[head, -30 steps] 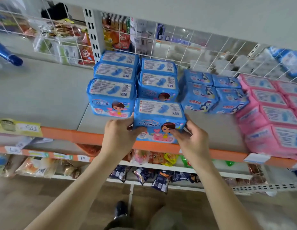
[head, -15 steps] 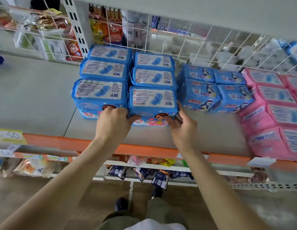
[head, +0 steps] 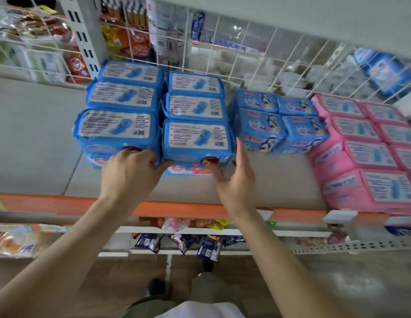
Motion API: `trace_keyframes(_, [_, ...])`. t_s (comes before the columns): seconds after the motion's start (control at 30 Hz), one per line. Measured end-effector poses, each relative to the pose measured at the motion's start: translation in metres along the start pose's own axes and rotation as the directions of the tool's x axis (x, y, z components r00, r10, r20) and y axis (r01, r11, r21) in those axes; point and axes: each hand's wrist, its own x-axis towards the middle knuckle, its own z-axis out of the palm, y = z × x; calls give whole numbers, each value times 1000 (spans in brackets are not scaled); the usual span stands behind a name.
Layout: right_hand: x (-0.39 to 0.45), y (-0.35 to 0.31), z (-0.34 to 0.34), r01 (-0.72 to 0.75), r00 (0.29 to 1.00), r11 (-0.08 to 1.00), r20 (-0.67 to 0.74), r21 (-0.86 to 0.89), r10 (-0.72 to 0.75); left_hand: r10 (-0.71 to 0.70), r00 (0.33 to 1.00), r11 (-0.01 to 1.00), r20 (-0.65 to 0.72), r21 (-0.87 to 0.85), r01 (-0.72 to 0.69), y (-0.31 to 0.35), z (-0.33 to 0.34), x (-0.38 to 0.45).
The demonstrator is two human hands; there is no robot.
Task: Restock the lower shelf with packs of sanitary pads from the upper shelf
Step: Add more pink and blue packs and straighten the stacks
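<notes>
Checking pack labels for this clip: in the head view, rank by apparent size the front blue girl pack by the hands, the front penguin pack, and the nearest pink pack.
1. Front blue girl pack
2. Nearest pink pack, close to the first; wide-angle edge stretch makes this unsure
3. Front penguin pack, clearly smallest

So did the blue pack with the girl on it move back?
Yes. The blue pack went from the orange shelf edge back toward the wire grid, now level with the front left pack. The right hand has let go.
</notes>
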Motion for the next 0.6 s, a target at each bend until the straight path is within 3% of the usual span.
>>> trace_keyframes(0.13, [-4,-20,-8,237,970,919,26,-314,-241,120,954,993,-274,52,-110,-9,-20,-18])
trace_keyframes(0.2, [0,-31,-1,350,935,841,102,-412,-338,103,979,988,-176,132,-80,-19,-23,-13])
trace_keyframes(0.3, [8,-38,11,382,924,780,175,-495,-341,11,1000,993,1,115,-11,-32,-16,-5])
trace_keyframes(0.47, [16,-29,12,355,935,826,150,-438,-321,190,975,981,-119,-23,-194,-55,-15,5])
trace_keyframes(0.6, [15,-33,17,332,943,841,116,-426,-313,230,962,967,-149,-81,-243,-66,-18,10])
